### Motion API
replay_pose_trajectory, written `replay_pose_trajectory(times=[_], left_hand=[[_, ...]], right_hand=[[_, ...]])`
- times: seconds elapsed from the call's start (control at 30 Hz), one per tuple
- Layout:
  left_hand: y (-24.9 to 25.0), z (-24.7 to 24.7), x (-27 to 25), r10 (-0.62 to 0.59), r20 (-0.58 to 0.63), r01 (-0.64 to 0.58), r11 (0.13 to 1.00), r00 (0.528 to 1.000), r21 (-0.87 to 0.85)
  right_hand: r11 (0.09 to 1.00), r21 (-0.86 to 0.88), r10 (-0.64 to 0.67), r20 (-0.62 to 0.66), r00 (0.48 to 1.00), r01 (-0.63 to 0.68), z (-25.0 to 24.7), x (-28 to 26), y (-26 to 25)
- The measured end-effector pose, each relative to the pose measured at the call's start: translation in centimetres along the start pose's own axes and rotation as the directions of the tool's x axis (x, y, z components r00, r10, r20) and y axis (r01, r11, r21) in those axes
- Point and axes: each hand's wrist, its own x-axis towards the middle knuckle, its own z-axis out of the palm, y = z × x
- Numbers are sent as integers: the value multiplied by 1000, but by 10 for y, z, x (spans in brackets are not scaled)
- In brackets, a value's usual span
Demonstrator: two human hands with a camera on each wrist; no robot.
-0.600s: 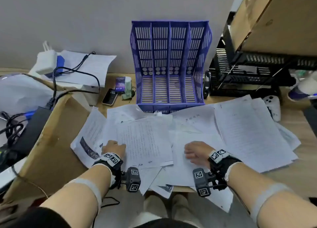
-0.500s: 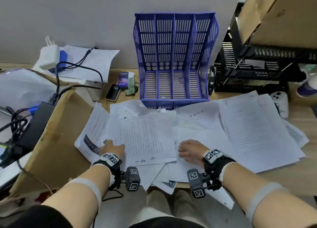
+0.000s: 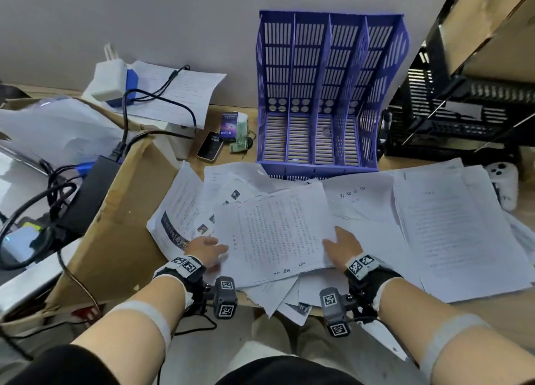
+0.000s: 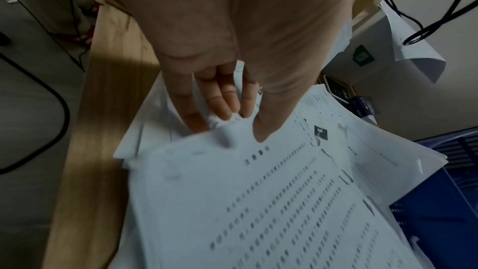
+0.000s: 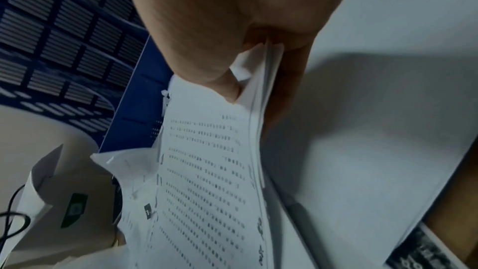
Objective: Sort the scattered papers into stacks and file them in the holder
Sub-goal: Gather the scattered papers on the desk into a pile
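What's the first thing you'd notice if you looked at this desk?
Probably the big blue file holder standing empty against the wall, because it is so bright. Right in front of it, white papers lie scattered all over the desk. In the middle, the left hand and the right hand each grip one side of a printed stack.

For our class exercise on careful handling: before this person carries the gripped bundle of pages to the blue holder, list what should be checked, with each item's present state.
1. Left hand grips the bundle of pages: ok, thumb on top, fingers beneath.
2. Right hand grips the opposite edge: ok.
3. Bundle's edges squared: not ok, sheets are fanned in the right wrist view.
4. Blue holder slots free: ok, all look empty.
5. Loose papers left on the desk: not ok, many remain.
6. Bundle holds only matching pages: cannot tell.
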Motion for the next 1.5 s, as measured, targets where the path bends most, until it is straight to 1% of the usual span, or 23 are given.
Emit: replay_pose_trajectory(times=[0.07, 0.13, 0.2, 0.27, 0.3, 0.33, 0.43, 0.5, 0.57, 0.7, 0.73, 0.8, 0.87, 0.9, 0.97, 1.07, 1.13, 1.2, 1.27, 1.33, 1.4, 1.43, 1.5], left_hand=[[5, 6, -3, 13, 34, -11, 997, 999, -70], [13, 10, -6, 95, 27, -95, 995, 995, -15], [19, 10, -4, 179, -90, -173, 983, 980, 69], [23, 4, -2, 211, -264, -179, 974, 941, 142], [23, 0, 0, 206, -320, -162, 974, 925, 160], [22, -4, 4, 194, -334, -144, 975, 923, 168], [23, -12, 14, 186, -263, -135, 970, 947, 202], [24, -15, 21, 165, -188, -118, 964, 968, 238], [24, -19, 25, 141, -147, -86, 940, 979, 331], [18, -25, 28, 136, -55, -102, 908, 989, 405], [16, -25, 28, 137, -49, -105, 905, 989, 412], [13, -26, 26, 151, -68, -107, 893, 986, 437], [11, -27, 24, 143, -71, -96, 887, 987, 451], [10, -27, 24, 146, -73, -97, 887, 987, 452], [10, -24, 22, 163, -114, -105, 911, 980, 400], [17, -21, 19, 173, -187, -129, 965, 967, 227], [22, -22, 19, 133, -173, -110, 984, 976, 140], [24, -25, 19, 96, -115, -83, 990, 989, 114], [22, -25, 16, 111, -46, -103, 984, 993, 144], [18, -20, 10, 152, 20, -153, 962, 988, 226], [15, -16, 4, 176, 51, -184, 938, 983, 293], [13, -16, 1, 193, 54, -200, 931, 980, 307], [11, -15, -5, 237, 13, -231, 930, 971, 284]], right_hand=[[995, 90, 38, -67, 997, -32, -8, -5, 12], [978, 200, 87, -133, 987, -59, -16, -14, 22], [950, 295, 151, -160, 975, -99, -20, -22, 29], [899, 398, 239, -92, 967, -184, -17, -25, 36], [874, 424, 272, -26, 962, -236, -13, -25, 37], [851, 439, 296, 53, 954, -289, -7, -25, 38], [822, 395, 320, 274, 907, -410, 15, -25, 35], [849, 344, 286, 339, 896, -402, 29, -24, 28], [868, 314, 261, 367, 893, -383, 39, -26, 19], [831, 382, 257, 380, 889, -404, 48, -29, 3], [833, 399, 246, 356, 902, -384, 50, -28, 3], [859, 415, 191, 284, 940, -300, 50, -25, 6], [866, 427, 167, 246, 955, -261, 53, -14, 22], [872, 425, 156, 231, 960, -244, 48, -19, 18], [875, 445, 125, 176, 976, -192, 44, -19, 26], [838, 523, 147, 51, 988, -152, 38, -12, 56], [792, 590, 181, 18, 983, -156, 39, 0, 81], [731, 656, 232, 18, 973, -186, 29, -24, 57], [648, 725, 273, 63, 960, -232, 23, -42, 33], [554, 775, 273, 175, 946, -303, 23, -48, 24], [526, 766, 276, 256, 926, -369, 26, -51, 17], [532, 747, 283, 287, 915, -399, 29, -49, 15], [553, 702, 301, 334, 893, -449, 34, -47, 10]])
